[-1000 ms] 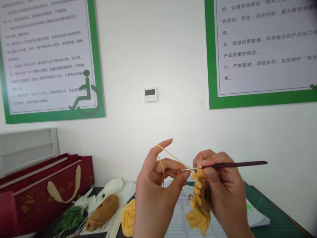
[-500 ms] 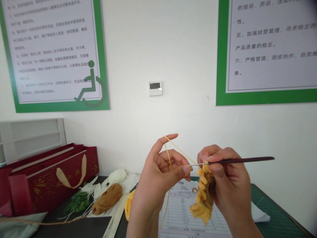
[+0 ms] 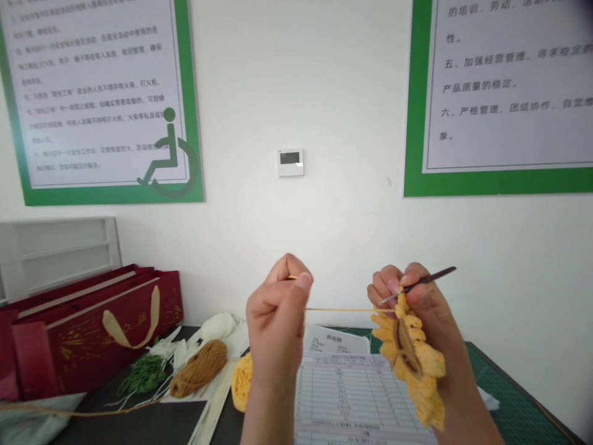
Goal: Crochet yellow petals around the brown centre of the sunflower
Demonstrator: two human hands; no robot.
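My left hand [image 3: 280, 315] is closed in a fist round yellow yarn [image 3: 340, 309], which runs taut to the right. My right hand [image 3: 424, 309] pinches a crochet hook [image 3: 430, 277] with a dark handle, its metal tip pointing left. The same hand holds the top of a crocheted flower [image 3: 419, 364] with yellow petals and a brown centre, which hangs below the fingers. Behind my left wrist, a yellow yarn ball [image 3: 241, 383] is partly hidden.
Printed sheets [image 3: 343, 395] lie below the hands, with a green cutting mat [image 3: 504, 395] at right. Brown yarn [image 3: 199, 369], green yarn [image 3: 143, 374] and white yarn [image 3: 217, 327] lie left, near red gift bags [image 3: 97, 340].
My left hand has closed round the yarn and moved slightly left, away from the hook. The flower has turned to show its centre, and the hook now tilts upward to the right.
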